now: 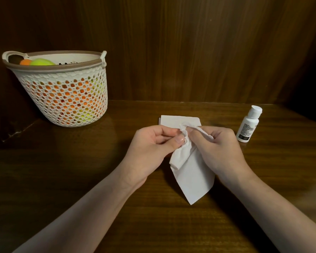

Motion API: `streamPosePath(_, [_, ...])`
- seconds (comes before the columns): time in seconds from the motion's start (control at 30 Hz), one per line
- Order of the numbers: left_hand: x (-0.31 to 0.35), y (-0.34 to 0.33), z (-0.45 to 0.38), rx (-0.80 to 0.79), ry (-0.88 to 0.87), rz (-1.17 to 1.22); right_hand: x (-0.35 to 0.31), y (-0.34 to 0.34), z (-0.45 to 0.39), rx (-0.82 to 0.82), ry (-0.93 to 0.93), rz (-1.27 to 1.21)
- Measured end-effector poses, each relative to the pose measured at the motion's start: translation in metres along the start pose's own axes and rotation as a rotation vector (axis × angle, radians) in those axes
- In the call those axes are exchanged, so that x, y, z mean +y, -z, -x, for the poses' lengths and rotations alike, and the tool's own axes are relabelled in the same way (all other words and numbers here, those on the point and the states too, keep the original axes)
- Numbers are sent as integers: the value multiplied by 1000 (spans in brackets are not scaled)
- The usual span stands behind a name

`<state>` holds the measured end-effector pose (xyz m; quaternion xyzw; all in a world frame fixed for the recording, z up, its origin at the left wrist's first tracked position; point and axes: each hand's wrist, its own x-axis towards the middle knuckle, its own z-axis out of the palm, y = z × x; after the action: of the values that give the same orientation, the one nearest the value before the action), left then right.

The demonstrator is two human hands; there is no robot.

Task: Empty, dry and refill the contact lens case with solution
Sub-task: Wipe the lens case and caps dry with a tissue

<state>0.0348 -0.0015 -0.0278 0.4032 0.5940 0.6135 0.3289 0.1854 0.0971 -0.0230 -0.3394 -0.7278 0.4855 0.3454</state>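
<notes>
Lens case hidden (inside tissue point(190, 168)) | hands: left point(153, 145), right point(219, 145) pinching tissue

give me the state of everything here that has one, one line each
left hand: closed, pinching bunched tissue
right hand: closed on the tissue, fingers pushed into it
tissue: crumpled at top between both hands, lower part hanging flat
contact lens case: not visible, perhaps inside the tissue
solution bottle: upright on table, cap closed, untouched
folded tissue: lying flat on table behind hands
basket: upright, holding orange and green balls
</notes>
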Motion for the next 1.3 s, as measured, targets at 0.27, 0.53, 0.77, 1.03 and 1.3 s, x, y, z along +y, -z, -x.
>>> streamPosePath(0.27, [-1,6,-3,47,122,147,0,5,-5,-100,-7,98])
streamPosePath(0.53, [4,14,-2,-14,100,150,0,16,-7,-188,-101,-130])
streamPosePath(0.77, [7,7,0,-4,16,-74,-1,16,-11,-199,-266,-155])
streamPosePath(1.03, [6,8,-3,24,22,10,-3,23,-13,-328,-356,-434])
streamPosePath(1.3, [1,14,-5,21,63,240,-1,19,-11,-285,-149,-400])
